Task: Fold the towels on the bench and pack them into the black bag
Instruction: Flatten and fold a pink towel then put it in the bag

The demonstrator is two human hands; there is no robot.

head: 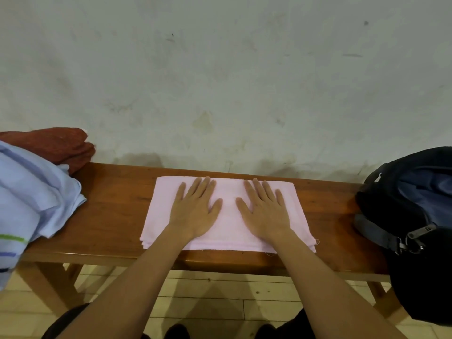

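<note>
Plain, worn indoor room, perhaps a changing or utility space: stained plaster wall (220, 69) just beyond the fingertips, wooden bench (115, 209) beneath them, pale plank floor (208, 297) below.

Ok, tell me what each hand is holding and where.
Nothing is gripped. The left hand and right hand both lie flat, fingers straight, pressing on top of the folded pink towel.

No text, label, brand, number or sign can be read anywhere in this view. The small metal zipper pull (420, 233) on the black fabric bag (415, 277) carries a tiny dark mark, but it is too small and too blurred to make out.
</note>
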